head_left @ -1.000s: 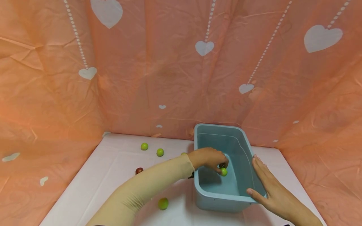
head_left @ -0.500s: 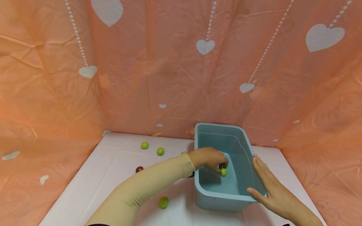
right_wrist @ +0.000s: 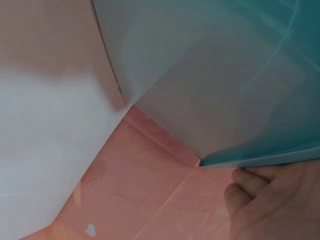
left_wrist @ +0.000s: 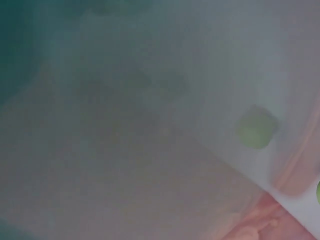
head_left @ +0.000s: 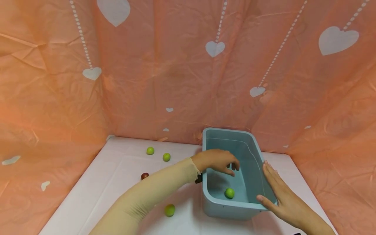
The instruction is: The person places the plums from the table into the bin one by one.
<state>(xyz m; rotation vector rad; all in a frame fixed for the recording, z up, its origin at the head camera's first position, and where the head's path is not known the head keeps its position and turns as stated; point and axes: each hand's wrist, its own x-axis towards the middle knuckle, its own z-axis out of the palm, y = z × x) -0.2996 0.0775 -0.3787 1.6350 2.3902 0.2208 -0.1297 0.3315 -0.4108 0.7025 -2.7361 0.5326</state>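
Observation:
A small round green fruit (head_left: 229, 193) lies on the floor of the blue-grey plastic bin (head_left: 223, 205), near its front end. Above it, apart from it, my left hand (head_left: 218, 160) reaches over the bin's left rim with fingers loosely bent and nothing between them. My right hand (head_left: 279, 192) rests on the bin's right rim near the front corner, fingers extended along it. In the right wrist view, fingers of the right hand (right_wrist: 280, 200) touch the rim from outside. The left wrist view is hazy; a green fruit (left_wrist: 256, 128) shows there.
On the white table left of the bin lie two green fruits (head_left: 150, 150) (head_left: 166, 157) at the back, a dark red fruit (head_left: 145, 176) beside the left sleeve (head_left: 158, 186), and a yellowish-green one (head_left: 169, 210) in front. An orange curtain with hearts (head_left: 182, 81) surrounds the table.
My left hand has let go of the green fruit and lifted slightly. The fruit now sits nearer the bin's front. My right hand has stayed on the rim.

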